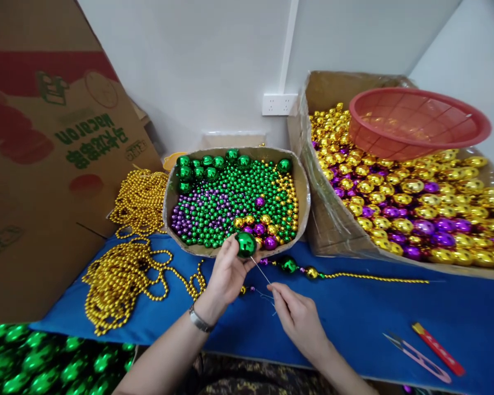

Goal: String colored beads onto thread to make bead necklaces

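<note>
My left hand (226, 271) pinches a large shiny green bead (246, 244) just in front of a shallow cardboard tray (302, 189) full of green, purple and gold beads. My right hand (296, 315) pinches the lower end of a thin needle (261, 270) whose tip points into the green bead. A part-strung strand (313, 272) with a green, a gold and small gold beads lies on the blue cloth (354, 323) to the right of the hands.
Heaped gold bead strands (125, 274) lie at left. A big cardboard box (325, 219) of gold and purple balls holds a red plastic basket (415, 122) at right. Thread snips (415, 356) and a red cutter (436, 348) lie front right. A folded carton (45, 164) leans at left.
</note>
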A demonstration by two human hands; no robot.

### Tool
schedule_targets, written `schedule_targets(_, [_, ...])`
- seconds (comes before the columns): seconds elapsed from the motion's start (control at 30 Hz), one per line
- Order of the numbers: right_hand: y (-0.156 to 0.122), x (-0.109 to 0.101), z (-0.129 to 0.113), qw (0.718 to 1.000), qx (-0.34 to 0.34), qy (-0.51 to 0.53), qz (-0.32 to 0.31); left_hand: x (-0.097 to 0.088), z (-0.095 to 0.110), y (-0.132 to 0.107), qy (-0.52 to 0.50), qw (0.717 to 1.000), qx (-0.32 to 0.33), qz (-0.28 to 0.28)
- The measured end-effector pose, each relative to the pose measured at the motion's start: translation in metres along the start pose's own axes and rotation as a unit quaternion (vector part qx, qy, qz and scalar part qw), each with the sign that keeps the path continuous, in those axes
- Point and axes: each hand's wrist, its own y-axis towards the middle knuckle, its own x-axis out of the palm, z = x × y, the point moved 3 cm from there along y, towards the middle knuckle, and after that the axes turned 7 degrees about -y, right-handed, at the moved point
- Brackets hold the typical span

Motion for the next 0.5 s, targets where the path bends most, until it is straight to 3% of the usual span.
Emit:
schedule_targets(0.13, [0.005, -0.003, -0.001, 1.000, 0.008, 0.018, 0.001, -0.004, -0.006, -0.008, 0.017, 0.999, -0.006, -0.037])
schedule_targets(0.4, [0.001, 0.000, 0.003, 1.000, -0.004, 0.012, 0.009, -0.007, -0.012, -0.015, 0.042, 0.997, -0.009, -0.057])
schedule_targets(0.5, [0.002, -0.002, 0.003, 1.000, -0.014, 0.008, 0.020, -0.004, -0.012, -0.020, 0.094, 0.990, -0.025, -0.101])
